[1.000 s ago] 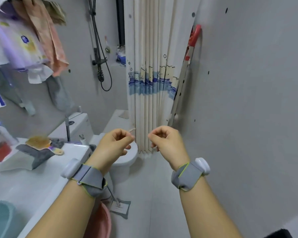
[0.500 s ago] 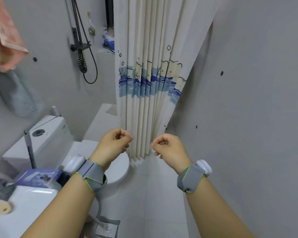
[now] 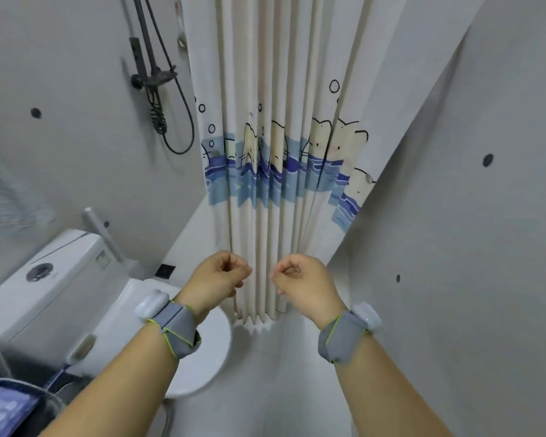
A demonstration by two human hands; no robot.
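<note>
My left hand (image 3: pixel 218 275) and my right hand (image 3: pixel 303 285) are held up side by side in front of me, a small gap between them. Both have their fingers curled into loose fists, and I see nothing in either. Each wrist wears a grey band with a white sensor. Just beyond the hands hangs a pleated shower curtain (image 3: pixel 265 152), cream with a blue wave and cartoon animal print. Neither hand touches the curtain.
A white toilet with its lid (image 3: pixel 208 357) down and its tank (image 3: pixel 54 279) stands at lower left. A dark shower hose and bracket (image 3: pixel 158 99) hang on the left wall. A grey wall (image 3: pixel 454 247) runs close on the right. A blue packet (image 3: pixel 4 408) lies at bottom left.
The view has swung right and closer to the curtain; the sink and hanging clothes have left the frame. Both hands stay curled and have drawn slightly nearer each other.
</note>
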